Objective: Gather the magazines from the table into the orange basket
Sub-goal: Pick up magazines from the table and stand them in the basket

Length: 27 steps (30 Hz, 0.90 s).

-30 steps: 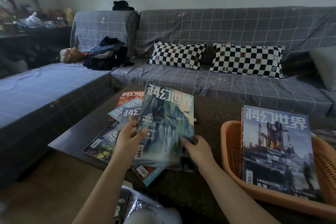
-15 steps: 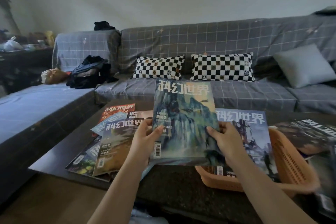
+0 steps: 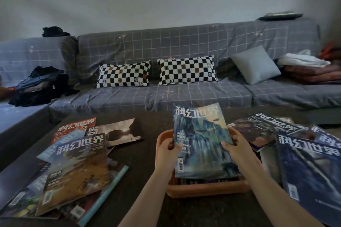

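A blue-green magazine [image 3: 201, 140] is held tilted over the orange basket [image 3: 206, 189], its lower edge down inside the basket. My left hand [image 3: 168, 150] grips its left edge and my right hand [image 3: 237, 148] grips its right edge. Other magazines lie underneath in the basket, mostly hidden. A loose pile of magazines [image 3: 73, 169] covers the left of the dark table [image 3: 144, 171]. Another pile of magazines [image 3: 302, 155] spreads to the right of the basket.
A grey checked sofa [image 3: 166, 96] runs behind the table, with two checkered pillows [image 3: 156, 74], a plain grey cushion [image 3: 255, 66], dark clothes [image 3: 40, 86] at the left and folded blankets [image 3: 310, 71] at the right.
Both hands have carried the blue-green magazine rightward from the left pile to above the basket and lowered it in. The camera has turned right, bringing the right-hand pile into sight.
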Motion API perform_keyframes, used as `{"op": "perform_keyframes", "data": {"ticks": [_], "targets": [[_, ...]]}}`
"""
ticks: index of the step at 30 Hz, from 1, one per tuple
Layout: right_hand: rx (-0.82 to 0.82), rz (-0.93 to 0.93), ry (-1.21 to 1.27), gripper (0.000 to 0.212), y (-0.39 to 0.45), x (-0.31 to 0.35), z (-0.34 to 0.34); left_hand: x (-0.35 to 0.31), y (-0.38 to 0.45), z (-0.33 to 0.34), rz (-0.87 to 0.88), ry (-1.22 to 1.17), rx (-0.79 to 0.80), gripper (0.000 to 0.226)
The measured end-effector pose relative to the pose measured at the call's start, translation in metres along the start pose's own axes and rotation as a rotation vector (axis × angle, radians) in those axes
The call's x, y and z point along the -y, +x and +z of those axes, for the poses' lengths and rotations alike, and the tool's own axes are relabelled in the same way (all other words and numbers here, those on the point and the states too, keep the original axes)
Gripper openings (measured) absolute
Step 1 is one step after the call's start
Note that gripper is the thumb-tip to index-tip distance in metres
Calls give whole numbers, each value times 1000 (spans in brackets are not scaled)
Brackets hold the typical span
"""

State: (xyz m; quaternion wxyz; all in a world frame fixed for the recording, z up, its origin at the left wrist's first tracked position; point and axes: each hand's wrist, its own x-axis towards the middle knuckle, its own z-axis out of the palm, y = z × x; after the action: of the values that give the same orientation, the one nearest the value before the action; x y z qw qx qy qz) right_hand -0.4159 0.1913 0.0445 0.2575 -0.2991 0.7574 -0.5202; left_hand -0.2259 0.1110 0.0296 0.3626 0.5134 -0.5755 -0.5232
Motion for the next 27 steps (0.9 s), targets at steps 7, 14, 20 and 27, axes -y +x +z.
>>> {"op": "perform_keyframes", "data": {"ticks": [7, 14, 20, 27], "targets": [[-87, 23, -210, 15, 17, -21, 0, 3, 2, 12, 23, 371, -68, 30], [-55, -21, -374, 6, 16, -24, 1, 7, -2, 15, 87, 533, -134, 28], [-10, 11, -378, 17, 15, -26, 3, 8, -6, 17, 120, 612, -154, 23], [108, 101, -297, 21, 21, -29, 0, 11, -8, 17, 94, 617, -127, 11]]}}
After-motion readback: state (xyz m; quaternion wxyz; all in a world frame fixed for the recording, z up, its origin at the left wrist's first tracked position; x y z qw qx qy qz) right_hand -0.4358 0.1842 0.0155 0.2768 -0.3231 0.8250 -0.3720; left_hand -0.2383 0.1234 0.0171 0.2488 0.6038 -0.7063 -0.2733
